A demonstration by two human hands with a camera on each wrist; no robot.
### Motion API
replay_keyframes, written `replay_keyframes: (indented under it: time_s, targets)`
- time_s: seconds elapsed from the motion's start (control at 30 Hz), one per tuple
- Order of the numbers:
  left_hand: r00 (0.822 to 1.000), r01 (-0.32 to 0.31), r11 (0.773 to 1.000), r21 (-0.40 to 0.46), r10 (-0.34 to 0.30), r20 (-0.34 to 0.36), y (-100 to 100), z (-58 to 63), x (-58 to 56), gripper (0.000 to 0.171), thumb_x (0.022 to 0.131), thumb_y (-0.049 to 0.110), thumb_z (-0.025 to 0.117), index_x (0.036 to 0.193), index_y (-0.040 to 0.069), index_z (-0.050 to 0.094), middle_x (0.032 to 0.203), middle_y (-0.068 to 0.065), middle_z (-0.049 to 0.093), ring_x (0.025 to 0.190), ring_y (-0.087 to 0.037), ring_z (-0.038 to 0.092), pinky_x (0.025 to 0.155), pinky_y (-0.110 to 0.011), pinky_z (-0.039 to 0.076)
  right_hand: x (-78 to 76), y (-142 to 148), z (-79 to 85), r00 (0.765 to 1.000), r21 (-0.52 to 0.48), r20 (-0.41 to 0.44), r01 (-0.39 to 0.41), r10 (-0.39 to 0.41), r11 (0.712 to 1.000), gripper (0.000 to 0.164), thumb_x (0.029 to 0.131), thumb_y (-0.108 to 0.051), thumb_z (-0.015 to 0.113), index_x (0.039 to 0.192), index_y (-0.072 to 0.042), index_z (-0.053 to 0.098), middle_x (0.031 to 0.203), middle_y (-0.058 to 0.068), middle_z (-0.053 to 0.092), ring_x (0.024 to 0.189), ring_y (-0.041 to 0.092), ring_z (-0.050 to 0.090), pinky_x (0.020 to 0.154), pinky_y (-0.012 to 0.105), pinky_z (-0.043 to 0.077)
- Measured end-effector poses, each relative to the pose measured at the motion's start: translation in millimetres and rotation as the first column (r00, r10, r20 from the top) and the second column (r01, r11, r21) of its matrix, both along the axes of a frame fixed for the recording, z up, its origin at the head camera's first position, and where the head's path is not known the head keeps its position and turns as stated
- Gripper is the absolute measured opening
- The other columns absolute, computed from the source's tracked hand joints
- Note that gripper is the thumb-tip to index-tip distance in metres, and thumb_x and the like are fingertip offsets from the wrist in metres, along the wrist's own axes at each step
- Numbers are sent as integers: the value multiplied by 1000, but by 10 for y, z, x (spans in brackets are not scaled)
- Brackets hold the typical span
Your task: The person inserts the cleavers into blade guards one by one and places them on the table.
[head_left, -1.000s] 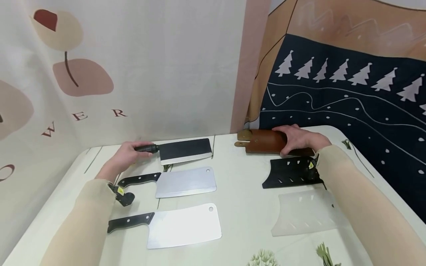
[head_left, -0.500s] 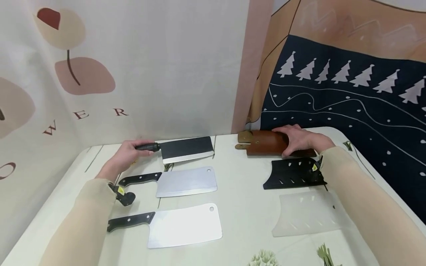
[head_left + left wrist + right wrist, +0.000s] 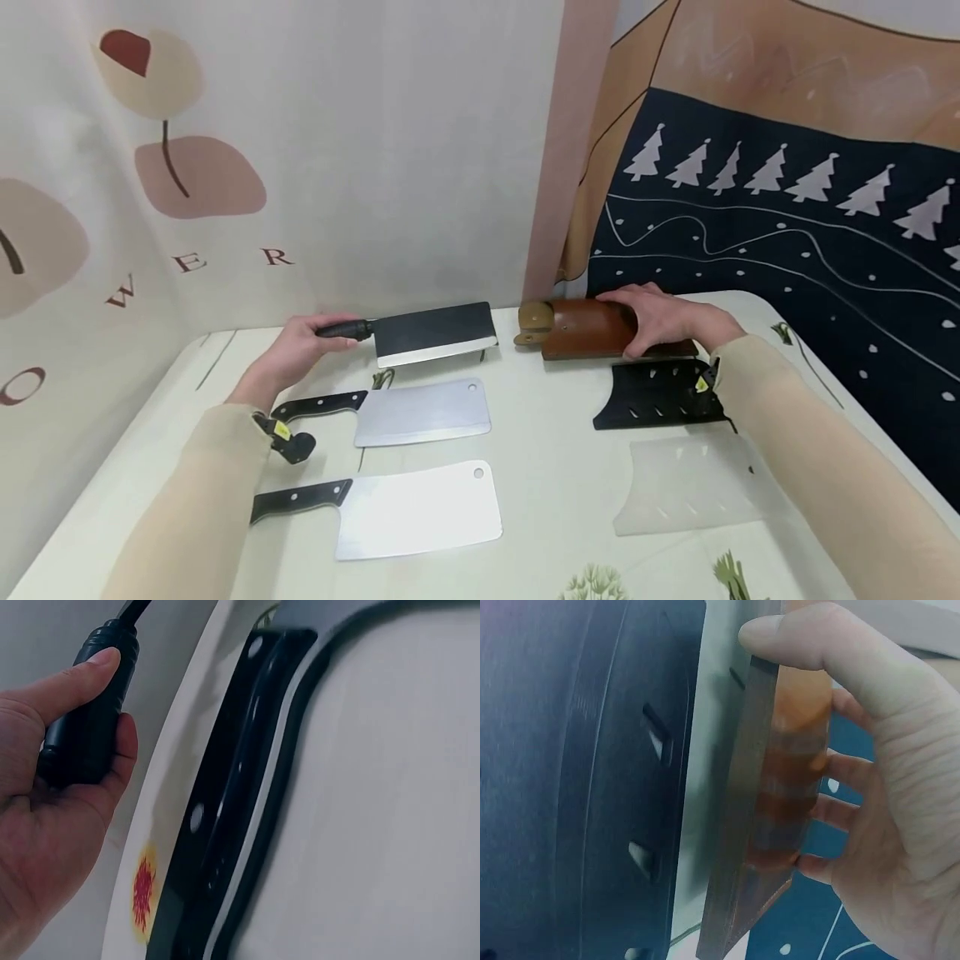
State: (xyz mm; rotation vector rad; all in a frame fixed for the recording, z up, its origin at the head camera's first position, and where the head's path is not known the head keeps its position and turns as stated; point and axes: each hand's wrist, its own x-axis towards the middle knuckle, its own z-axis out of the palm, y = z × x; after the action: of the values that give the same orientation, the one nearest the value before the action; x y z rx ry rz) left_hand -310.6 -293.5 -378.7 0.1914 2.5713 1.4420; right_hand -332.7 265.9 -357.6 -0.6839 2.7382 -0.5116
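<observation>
At the back left of the table, my left hand point(image 3: 298, 346) grips the black handle point(image 3: 88, 712) of a cleaver with a dark blade point(image 3: 435, 329) and a bright edge. That blade points right and looks slightly raised off the table. My right hand point(image 3: 660, 317) holds a brown leather knife sheath point(image 3: 585, 327) by its long edges, thumb in front and fingers behind. The sheath's tan flap and snap strap point(image 3: 534, 325) face the cleaver, with a gap between the two. In the right wrist view, the thumb point(image 3: 780, 634) presses on the sheath's near edge.
Two silver cleavers point(image 3: 423, 412) point(image 3: 420, 510) with black handles lie nearer on the left. A black blade guard point(image 3: 645, 396) and a translucent white one point(image 3: 682, 483) lie at the right, partly under my right forearm. A printed curtain point(image 3: 390, 167) hangs behind the table.
My left hand has moved the dark cleaver a little to the right and upward in view. The leather sheath, in my right hand, has shifted slightly left. The other cleavers and guards stay put.
</observation>
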Motion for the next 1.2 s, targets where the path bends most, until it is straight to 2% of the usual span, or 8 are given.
replay_keyframes:
  time_s: [0.23,0.4,0.67,1.0,1.2]
  targets:
    - [1000,9,1000,3,-9,-1,182,-23,-35,48,94,15,74,140,5,62,146,-16,55,139,-34,43,116,-57,26,41,-103,9,1000,-2,-23,-22,21,1000,98,68,-25,86,154,-12,42,150,20,43,127,39,33,103,68,36]
    - [1000,18,1000,7,-18,-6,282,8,-47,47,94,15,75,139,7,64,144,-15,57,137,-33,44,116,-56,25,54,-192,58,997,16,-65,-43,44,999,99,67,-27,86,154,-14,43,147,18,45,126,38,35,102,67,37]
    - [1000,29,999,35,-29,-7,334,17,-29,47,93,10,75,138,3,63,143,-19,58,133,-35,49,115,-55,27,69,-250,112,996,30,-75,-50,52,998,97,68,-27,85,154,-15,43,146,18,45,128,37,35,102,67,37]
    - [999,48,999,18,-48,22,423,-1,-22,50,94,14,75,142,6,61,145,-17,56,139,-37,43,117,-61,22,105,-358,85,992,13,-82,-93,93,996,96,69,-28,86,154,-15,43,149,17,45,128,36,36,102,66,37]
    - [997,71,994,82,-73,31,583,59,-3,51,93,11,75,142,3,60,142,-20,58,135,-35,49,117,-55,25,128,-454,99,990,10,-81,-113,114,994,97,69,-26,86,155,-15,43,151,15,44,130,34,34,104,65,33]
